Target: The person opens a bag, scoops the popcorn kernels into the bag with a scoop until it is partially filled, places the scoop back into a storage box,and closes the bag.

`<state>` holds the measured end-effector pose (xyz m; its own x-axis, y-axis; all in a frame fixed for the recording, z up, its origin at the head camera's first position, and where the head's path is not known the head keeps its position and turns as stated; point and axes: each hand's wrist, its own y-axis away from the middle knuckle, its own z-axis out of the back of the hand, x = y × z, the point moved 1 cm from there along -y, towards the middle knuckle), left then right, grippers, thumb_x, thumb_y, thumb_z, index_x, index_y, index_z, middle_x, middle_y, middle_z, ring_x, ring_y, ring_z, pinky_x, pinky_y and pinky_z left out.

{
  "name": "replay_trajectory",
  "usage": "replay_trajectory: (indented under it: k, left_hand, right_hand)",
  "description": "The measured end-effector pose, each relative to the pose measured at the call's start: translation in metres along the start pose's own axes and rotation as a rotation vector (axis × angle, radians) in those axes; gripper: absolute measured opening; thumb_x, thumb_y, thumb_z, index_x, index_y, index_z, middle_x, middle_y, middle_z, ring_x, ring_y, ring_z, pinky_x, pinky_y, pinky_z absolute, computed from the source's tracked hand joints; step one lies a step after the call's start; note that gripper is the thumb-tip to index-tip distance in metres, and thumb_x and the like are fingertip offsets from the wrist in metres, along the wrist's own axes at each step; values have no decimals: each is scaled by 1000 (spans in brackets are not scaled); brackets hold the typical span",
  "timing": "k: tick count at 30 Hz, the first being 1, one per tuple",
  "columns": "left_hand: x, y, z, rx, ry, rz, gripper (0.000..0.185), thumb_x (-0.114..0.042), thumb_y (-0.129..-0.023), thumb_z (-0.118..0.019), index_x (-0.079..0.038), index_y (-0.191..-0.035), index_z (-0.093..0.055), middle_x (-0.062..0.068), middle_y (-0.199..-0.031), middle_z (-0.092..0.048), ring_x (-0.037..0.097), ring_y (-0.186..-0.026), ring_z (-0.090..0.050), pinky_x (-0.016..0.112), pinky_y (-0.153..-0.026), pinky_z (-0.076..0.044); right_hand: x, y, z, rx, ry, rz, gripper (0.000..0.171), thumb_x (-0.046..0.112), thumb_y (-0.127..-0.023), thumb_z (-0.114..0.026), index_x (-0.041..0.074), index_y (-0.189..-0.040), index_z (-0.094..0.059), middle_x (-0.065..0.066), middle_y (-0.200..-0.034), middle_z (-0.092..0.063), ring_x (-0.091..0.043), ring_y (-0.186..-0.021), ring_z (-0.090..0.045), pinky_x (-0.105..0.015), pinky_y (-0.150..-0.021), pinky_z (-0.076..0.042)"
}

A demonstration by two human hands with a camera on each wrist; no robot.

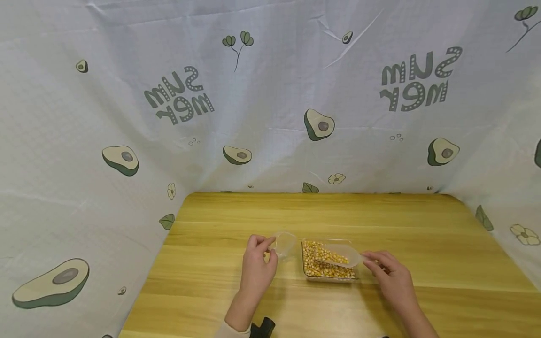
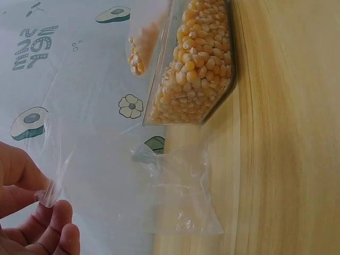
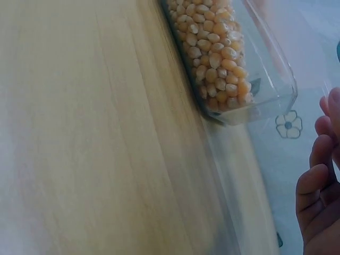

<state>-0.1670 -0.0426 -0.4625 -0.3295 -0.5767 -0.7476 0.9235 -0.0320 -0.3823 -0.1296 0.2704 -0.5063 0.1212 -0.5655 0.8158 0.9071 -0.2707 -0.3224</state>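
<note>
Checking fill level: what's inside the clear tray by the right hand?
The clear tray holds yellow corn kernels. A clear scoop, held by the right hand, lies in it with kernels inside. The tray bottom is covered by kernels.

Bright, even, soft-shadowed light; head view bulges at edges; right wrist view blurred.
</note>
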Motion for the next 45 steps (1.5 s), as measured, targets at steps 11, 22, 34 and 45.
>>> replay_trajectory:
  k: [11, 22, 34, 45]
  left_hand:
    - [-1, 1, -1, 16, 5, -23, 30, 0, -87, -66, -1, -116, -73, 5, -102, -56, 12, -86, -58, 28, -74, -54]
    - [-2, 0, -3, 23, -2, -47, 28, -2, -88, -68, -1, -115, -74, 5, -102, -56, 11, -84, -57, 26, -74, -53]
    - [-7, 0, -3, 31, 22, -57, 30, 1, -87, -66, 2, -116, -72, 5, -101, -55, 9, -79, -54, 25, -75, -55]
    - [-16, 1, -3, 59, 37, -22, 32, 3, -86, -65, 2, -117, -72, 5, -99, -54, 11, -79, -53, 25, -74, -53]
  right_hand:
    - [12, 0, 3, 14, -25, 10, 16, 7, -88, -73, 6, -103, -76, 28, -91, -62, 2, -73, -53, -17, -56, -44]
    - [32, -4, 10, 42, -73, 2, 19, 7, -91, -70, 4, -108, -75, 24, -89, -60, -3, -67, -50, -22, -52, -42]
    - [61, -13, 6, 24, -115, 144, 16, -2, -89, -69, 1, -103, -75, 20, -88, -61, -4, -63, -47, -21, -53, -42]
    - [77, -23, -12, 25, -151, 268, 23, -10, -82, -71, 3, -101, -76, 19, -90, -64, 0, -67, -52, -16, -56, -43]
